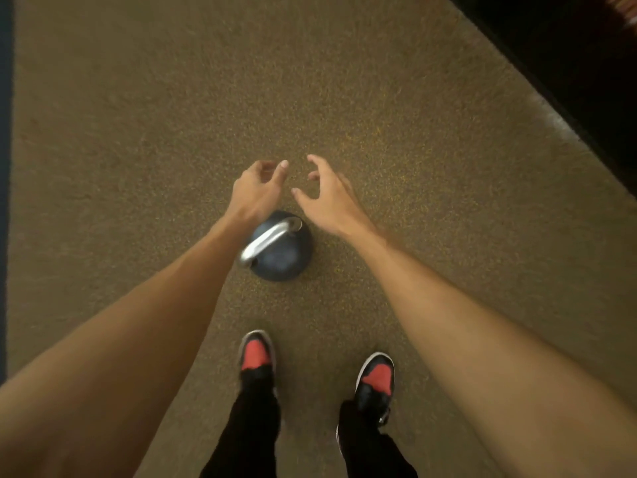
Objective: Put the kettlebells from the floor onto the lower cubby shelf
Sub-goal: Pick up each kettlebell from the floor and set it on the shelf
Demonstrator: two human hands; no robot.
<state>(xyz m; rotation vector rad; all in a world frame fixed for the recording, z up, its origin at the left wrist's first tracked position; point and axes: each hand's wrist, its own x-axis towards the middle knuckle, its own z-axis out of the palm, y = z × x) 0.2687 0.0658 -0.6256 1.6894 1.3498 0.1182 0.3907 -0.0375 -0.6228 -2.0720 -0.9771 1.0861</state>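
Note:
A dark blue kettlebell (pixel 281 253) with a silver handle stands upright on the speckled floor, just in front of my feet. My left hand (pixel 256 189) hovers above its far left side, fingers curled apart and empty. Just beyond its right side my right hand (pixel 327 198) hangs with fingers spread, also empty. Neither hand touches the kettlebell. My left forearm covers part of the handle's left end. No cubby shelf can be made out.
My two feet in black and red shoes (pixel 256 353) (pixel 375 377) stand just behind the kettlebell. A dark edge (pixel 568 81) runs diagonally across the top right, and a dark strip (pixel 5 167) lines the left border. Speckled floor (pixel 172 115) spreads all around.

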